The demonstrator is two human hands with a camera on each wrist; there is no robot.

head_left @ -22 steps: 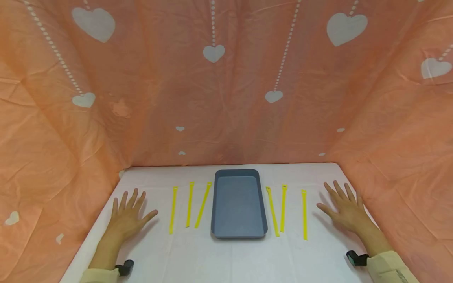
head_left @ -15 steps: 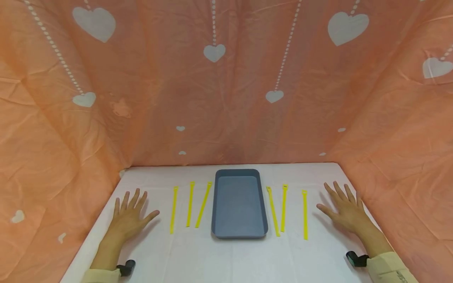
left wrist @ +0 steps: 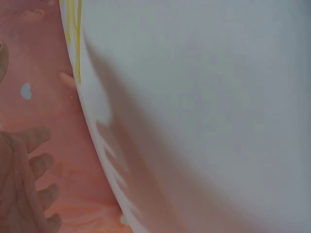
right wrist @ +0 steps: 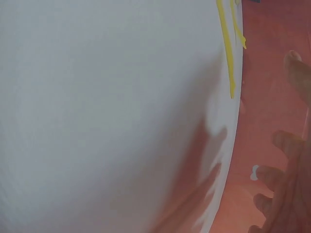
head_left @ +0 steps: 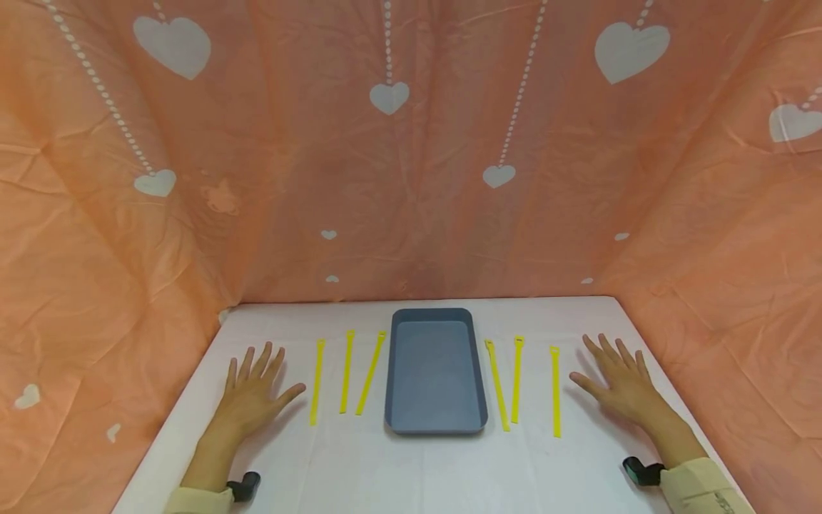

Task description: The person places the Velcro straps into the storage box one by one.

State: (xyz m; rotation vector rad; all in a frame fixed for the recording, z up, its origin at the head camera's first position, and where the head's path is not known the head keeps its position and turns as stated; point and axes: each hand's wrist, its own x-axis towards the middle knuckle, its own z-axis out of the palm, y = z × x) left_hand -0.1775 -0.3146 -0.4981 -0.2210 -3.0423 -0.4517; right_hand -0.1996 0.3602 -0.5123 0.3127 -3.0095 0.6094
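Note:
A grey-blue rectangular tray [head_left: 437, 378] lies in the middle of the white table. Three yellow straps with slotted heads lie to its left, the outermost strap [head_left: 317, 382] being closest to my left hand [head_left: 250, 400]. Three more lie to its right, and the outer strap [head_left: 555, 392] there is closest to my right hand [head_left: 626, 389]. Both hands hover palm down over the cloth with fingers spread, holding nothing. In the left wrist view, fingers [left wrist: 41, 165] show at the left edge above a shadow. The right wrist view has fingers [right wrist: 272, 177] at its right edge.
An orange curtain [head_left: 437, 214] with white hearts closes off the back and both sides of the table [head_left: 417, 471]. Black wrist devices sit at the left cuff [head_left: 244, 487] and the right cuff [head_left: 643, 471].
My left hand has moved right, toward the straps. The right hand has shifted slightly left. The tray and straps lie where they were.

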